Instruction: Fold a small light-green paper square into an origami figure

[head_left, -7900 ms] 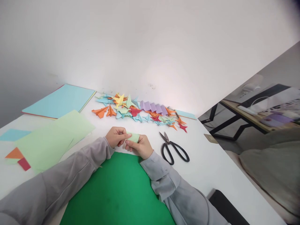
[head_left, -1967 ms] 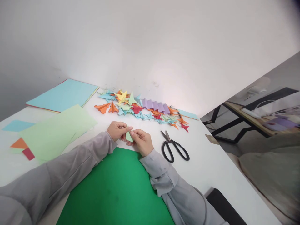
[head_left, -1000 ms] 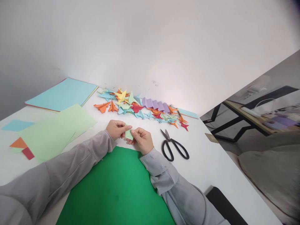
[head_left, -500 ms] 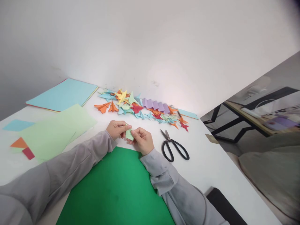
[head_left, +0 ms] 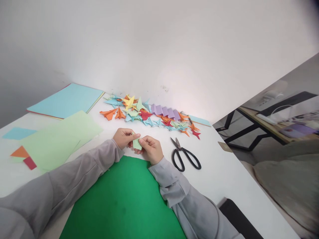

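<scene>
Between my two hands is a small folded piece of pale green paper (head_left: 137,144), held up just beyond the far edge of a green mat (head_left: 124,196). My left hand (head_left: 124,137) pinches its upper left side between thumb and fingers. The thumb and fingers of my right hand (head_left: 152,148) close on its right side. Fingers partly cover the paper, so its full shape is hidden. Black-handled scissors (head_left: 183,154) lie to the right of my right hand with their blades slightly apart. Behind my hands spreads a pile of small folded paper figures (head_left: 144,114) in many colours.
Pale green sheets (head_left: 57,139) lie at left, with a blue scrap (head_left: 19,133), an orange scrap (head_left: 20,152) and a red scrap (head_left: 30,163). Stacked large sheets (head_left: 67,99) rest by the wall. A black object (head_left: 239,219) sits near the table's right edge.
The green paper has tilted slightly and shifted a little to the left between my fingers. Both hands keep their hold in nearly the same place.
</scene>
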{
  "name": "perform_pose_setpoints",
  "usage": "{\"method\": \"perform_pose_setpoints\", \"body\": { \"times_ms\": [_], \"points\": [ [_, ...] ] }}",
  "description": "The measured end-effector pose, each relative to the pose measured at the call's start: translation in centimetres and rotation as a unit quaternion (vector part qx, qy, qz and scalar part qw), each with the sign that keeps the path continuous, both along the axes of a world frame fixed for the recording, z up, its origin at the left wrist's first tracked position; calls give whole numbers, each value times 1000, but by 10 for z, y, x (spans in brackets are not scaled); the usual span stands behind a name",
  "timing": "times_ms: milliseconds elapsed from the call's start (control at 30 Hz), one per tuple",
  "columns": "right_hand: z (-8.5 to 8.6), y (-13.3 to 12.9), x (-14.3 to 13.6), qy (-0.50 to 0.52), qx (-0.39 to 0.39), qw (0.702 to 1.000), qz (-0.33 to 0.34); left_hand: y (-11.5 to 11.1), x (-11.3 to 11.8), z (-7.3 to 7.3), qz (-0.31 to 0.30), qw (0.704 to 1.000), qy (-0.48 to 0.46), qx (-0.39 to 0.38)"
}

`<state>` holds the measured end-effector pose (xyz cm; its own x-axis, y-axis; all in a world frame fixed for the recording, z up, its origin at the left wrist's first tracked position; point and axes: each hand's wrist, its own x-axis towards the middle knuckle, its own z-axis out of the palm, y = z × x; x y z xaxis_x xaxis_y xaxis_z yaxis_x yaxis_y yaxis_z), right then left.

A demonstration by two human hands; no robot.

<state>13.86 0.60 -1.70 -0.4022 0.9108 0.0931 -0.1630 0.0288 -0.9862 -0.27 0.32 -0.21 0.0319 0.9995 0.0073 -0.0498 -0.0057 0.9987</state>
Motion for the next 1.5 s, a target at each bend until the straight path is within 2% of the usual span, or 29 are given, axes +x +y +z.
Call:
{"method": "perform_pose_setpoints", "body": {
  "times_ms": [333, 667, 900, 1033, 1233, 1367, 1500],
  "points": [
    [0, 0, -1, 8, -6, 1000, 11, 3, -2, -8, -1, 999, -44, -18],
    [0, 0, -1, 0, 0, 1000, 4, 3, 0, -6, 5, 996, -78, -46],
    [3, -4, -1, -22, 31, 999, -18, -2, 2, 4, -6, 1000, 10, 10],
    [5, -7, 0, -46, 42, 998, -29, -3, 2, 6, -21, 999, 10, 28],
    [6, -7, -1, -47, 41, 998, 0, -3, 1, 4, -34, 999, -3, 25],
    [5, -8, -1, -72, 73, 994, -25, -3, 1, 4, -21, 1000, 0, 15],
    [2, -10, 1, -112, 140, 981, -75, 3, 0, -3, 10, 999, -37, 0]
  ]
}}
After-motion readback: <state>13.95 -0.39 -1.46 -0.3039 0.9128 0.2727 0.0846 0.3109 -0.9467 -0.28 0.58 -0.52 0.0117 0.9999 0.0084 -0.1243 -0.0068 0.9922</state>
